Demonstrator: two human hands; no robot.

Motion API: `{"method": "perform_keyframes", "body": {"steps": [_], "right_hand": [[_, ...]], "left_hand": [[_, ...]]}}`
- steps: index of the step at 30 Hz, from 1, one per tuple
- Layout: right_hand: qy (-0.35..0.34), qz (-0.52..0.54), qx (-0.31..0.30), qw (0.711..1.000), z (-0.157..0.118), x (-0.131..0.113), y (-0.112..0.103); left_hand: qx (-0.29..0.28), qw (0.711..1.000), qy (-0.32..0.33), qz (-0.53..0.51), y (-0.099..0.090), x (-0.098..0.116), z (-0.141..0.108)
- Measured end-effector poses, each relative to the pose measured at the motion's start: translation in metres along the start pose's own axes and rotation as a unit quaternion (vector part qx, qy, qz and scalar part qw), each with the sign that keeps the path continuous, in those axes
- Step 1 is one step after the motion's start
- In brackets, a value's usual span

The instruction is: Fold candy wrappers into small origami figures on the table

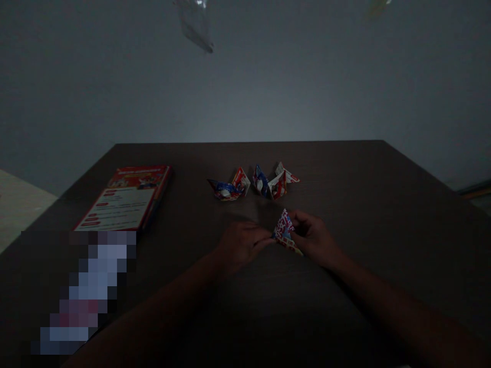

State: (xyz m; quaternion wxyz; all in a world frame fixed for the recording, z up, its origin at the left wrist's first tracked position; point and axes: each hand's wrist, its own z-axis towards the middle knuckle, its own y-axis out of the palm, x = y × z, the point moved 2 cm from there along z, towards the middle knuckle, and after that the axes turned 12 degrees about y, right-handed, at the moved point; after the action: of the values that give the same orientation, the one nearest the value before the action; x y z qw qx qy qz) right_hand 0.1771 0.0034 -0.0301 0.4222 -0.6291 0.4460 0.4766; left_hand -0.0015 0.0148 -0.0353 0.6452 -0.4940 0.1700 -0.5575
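Between my two hands is a small piece of folded printed paper (284, 228), patterned in red, white and blue, with its point upward and a yellowish strip along its lower edge. My left hand (242, 244) pinches its left corner between thumb and fingers. On the other side, my right hand (313, 238) grips the paper's right part, its fingers partly behind it. Just beyond my hands stand folded paper boats: a blue and red one (229, 190) on the left, and blue, red and white folded paper (270, 185) on the right.
A stack of printed sheets or booklets (123, 202) with a red top lies at the left of the dark table (345, 168). A pixelated patch covers the area in front of it. The pale wall (245, 92) rises behind the table, with a clear plastic object (195, 25) on it.
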Motion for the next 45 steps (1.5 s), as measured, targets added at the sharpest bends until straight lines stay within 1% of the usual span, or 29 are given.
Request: {"method": "perform_keyframes", "body": {"steps": [6, 9, 14, 18, 20, 22, 26, 30, 32, 36, 40, 45], "right_hand": [[-0.003, -0.003, -0.004, 1.000, 0.000, 0.003, -0.001], [-0.009, -0.012, 0.002, 1.000, 0.000, 0.004, -0.002], [-0.021, -0.014, 0.042, 0.999, -0.001, 0.001, -0.003], [-0.068, -0.016, 0.094, 0.993, -0.004, -0.003, -0.006], [-0.089, -0.040, 0.104, 0.990, -0.006, -0.006, -0.009], [-0.109, -0.083, 0.087, 0.987, -0.008, -0.008, -0.011], [-0.169, -0.171, 0.017, 0.971, -0.011, -0.016, -0.012], [-0.180, -0.215, -0.050, 0.959, -0.011, -0.021, -0.007], [-0.180, -0.220, -0.058, 0.957, -0.011, -0.021, -0.005], [-0.176, -0.229, -0.053, 0.956, -0.009, -0.018, -0.002], [-0.183, -0.241, -0.050, 0.952, -0.008, -0.015, 0.000], [-0.199, -0.250, -0.059, 0.946, -0.008, -0.015, 0.001]], "left_hand": [[-0.018, 1.000, 0.000, -0.004, -0.002, 0.001, 0.002], [-0.016, 1.000, 0.004, 0.001, -0.003, 0.003, 0.002], [0.001, 1.000, 0.002, -0.002, -0.003, 0.004, 0.002], [0.002, 1.000, -0.008, -0.005, -0.003, 0.003, 0.001], [0.006, 1.000, -0.022, -0.009, -0.004, 0.002, 0.001], [0.007, 0.999, -0.041, -0.022, -0.005, 0.000, 0.001], [0.008, 0.997, -0.069, -0.043, -0.005, -0.002, 0.001], [0.013, 0.997, -0.068, -0.028, -0.004, -0.003, 0.001], [0.011, 0.998, -0.067, -0.017, -0.003, -0.002, 0.000], [0.013, 0.997, -0.069, 0.015, -0.003, 0.002, 0.001], [-0.020, 0.995, -0.081, 0.055, -0.003, 0.005, 0.002], [-0.049, 0.990, -0.075, 0.107, -0.006, 0.006, 0.004]]}}
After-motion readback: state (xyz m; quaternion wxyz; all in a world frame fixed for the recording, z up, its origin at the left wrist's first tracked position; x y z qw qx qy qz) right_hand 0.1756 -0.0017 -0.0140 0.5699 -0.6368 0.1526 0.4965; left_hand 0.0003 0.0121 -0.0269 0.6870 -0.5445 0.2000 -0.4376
